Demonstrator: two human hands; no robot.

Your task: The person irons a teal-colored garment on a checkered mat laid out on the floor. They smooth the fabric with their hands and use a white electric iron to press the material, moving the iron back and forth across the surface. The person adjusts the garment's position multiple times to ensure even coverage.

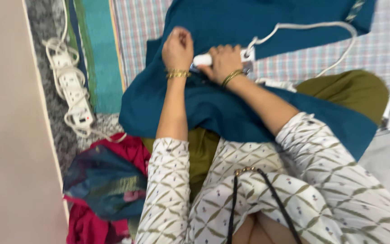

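The teal cloth lies spread under both hands. The right hand grips a white iron on it; the left hand, just beside, is clenched on the cloth. A white power strip lies well left of them.

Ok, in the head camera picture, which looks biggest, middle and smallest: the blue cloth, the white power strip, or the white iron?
1. Blue cloth, by far the largest.
2. White power strip.
3. White iron, though the right hand hides much of it, so its ranking against the strip is unsure.
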